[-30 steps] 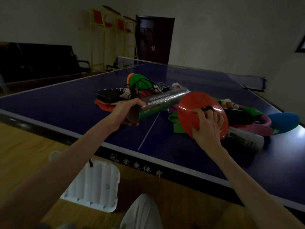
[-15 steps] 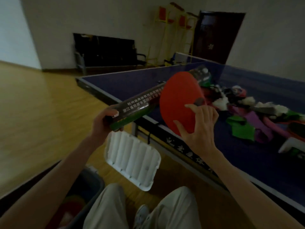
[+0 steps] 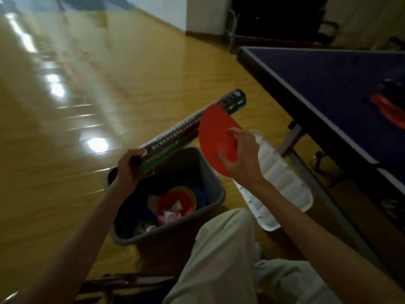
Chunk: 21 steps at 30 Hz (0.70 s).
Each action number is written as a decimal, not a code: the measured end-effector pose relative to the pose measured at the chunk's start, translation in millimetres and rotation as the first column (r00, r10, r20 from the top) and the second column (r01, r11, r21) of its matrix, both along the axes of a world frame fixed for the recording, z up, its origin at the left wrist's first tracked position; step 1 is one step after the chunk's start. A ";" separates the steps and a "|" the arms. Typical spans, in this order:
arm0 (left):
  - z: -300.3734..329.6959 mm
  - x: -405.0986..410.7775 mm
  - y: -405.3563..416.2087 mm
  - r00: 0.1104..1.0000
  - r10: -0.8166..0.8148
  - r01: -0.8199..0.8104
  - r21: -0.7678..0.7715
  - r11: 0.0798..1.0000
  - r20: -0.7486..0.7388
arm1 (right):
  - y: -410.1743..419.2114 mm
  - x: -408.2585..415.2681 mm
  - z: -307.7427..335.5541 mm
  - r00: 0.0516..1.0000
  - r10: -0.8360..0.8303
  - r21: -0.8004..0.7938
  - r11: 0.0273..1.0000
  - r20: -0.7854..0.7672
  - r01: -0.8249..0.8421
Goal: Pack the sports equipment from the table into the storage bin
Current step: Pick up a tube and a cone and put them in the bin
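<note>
A long dark cardboard shuttlecock tube [image 3: 192,130], judged light and crushable, is gripped at its end by the left hand [image 3: 131,165]; a thin red flexible disc [image 3: 217,137] is pinched by the right hand [image 3: 241,156], both above the grey plastic storage bin [image 3: 210,178].

Printed tube [image 3: 188,132] & red disc [image 3: 217,137] held tilted over gray bin [image 3: 215,189].

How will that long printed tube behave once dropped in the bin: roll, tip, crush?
The tube is round, so it would likely roll on a flat surface. It looks longer than the grey bin is wide, so it may end up leaning. The left hand holds it by one end alone, suggesting it is stiff and light.
</note>
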<state>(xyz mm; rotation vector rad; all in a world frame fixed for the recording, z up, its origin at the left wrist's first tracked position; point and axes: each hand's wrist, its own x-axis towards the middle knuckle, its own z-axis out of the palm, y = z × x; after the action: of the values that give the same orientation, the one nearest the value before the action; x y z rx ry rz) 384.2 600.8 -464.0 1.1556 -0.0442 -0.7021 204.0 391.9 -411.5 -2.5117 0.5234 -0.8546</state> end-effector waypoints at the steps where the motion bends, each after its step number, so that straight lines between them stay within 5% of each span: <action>1: -14.5 8.2 12.7 0.998 0.050 -0.048 0.045 0.998 -0.043 | 3.7 15.3 -14.5 0.999 0.006 0.068 0.998 -0.036 -0.003; 4: -66.9 31.6 45.3 0.986 0.126 -0.097 0.239 0.966 -0.108 | 10.9 52.0 -61.3 0.984 0.018 0.309 0.950 -0.180 0.040; 8: -108.2 43.1 48.8 0.967 0.198 -0.100 0.473 0.875 -0.161 | 16.6 83.0 -112.4 0.962 0.058 0.627 0.768 -0.268 0.129; 12: -147.0 54.0 31.5 0.954 0.247 -0.100 0.593 0.799 -0.172 | 18.1 96.5 -169.0 0.912 0.116 0.690 0.693 -0.393 0.209; 21: -192.1 116.9 -14.1 0.966 0.001 0.178 0.669 0.722 -0.258 | -11.2 105.8 -237.6 0.854 0.059 0.754 0.505 -0.516 0.420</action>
<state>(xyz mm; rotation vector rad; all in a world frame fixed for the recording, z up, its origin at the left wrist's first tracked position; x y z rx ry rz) 501.1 586.7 -656.1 1.7844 0.4098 -0.9858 309.8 380.7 -649.2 -1.6741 1.0904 0.0845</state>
